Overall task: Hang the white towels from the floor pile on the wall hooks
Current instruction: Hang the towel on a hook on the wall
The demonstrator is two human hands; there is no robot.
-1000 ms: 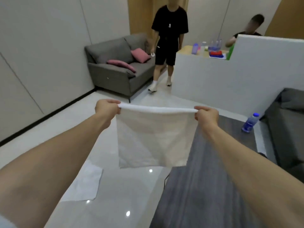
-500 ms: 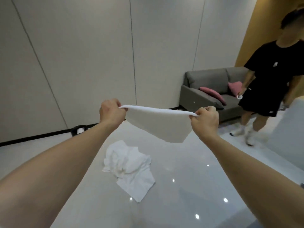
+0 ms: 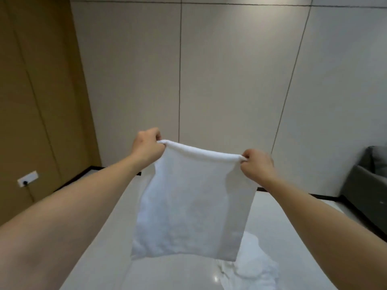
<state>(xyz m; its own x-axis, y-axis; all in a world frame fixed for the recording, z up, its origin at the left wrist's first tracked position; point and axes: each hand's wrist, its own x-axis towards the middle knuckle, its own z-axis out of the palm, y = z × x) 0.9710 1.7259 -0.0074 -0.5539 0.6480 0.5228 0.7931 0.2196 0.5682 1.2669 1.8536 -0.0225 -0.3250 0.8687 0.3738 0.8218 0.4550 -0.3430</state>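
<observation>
- We face a pale panelled wall (image 3: 230, 70); dark seams split it into tall panels.
- Left of it sits a brown wood-tone wall (image 3: 37, 80), meeting the pale one at a corner.
- Glossy white floor (image 3: 100, 237) runs below, with a dark skirting strip along the base of the walls.
- We hold a white towel (image 3: 188, 206) out in front, raised clear of the floor and hanging flat from its top edge; that edge sags a bit between our hands.
- Floor pile (image 3: 253, 266) of white towels lies low right, partly hidden behind the held towel's bottom corner.
- Grey sofa (image 3: 368, 185) shows at the right edge, only one end in view.
- Left hand (image 3: 147, 146) is clenched round the towel's top left corner, the cloth bunched at the fingers.
- Right hand (image 3: 257, 164) grips the top right corner the same way, sitting a little lower than the left.
- White wall socket (image 3: 27, 178) sits low on the brown wall, tilted in our view, a dark cord dropping from it.
</observation>
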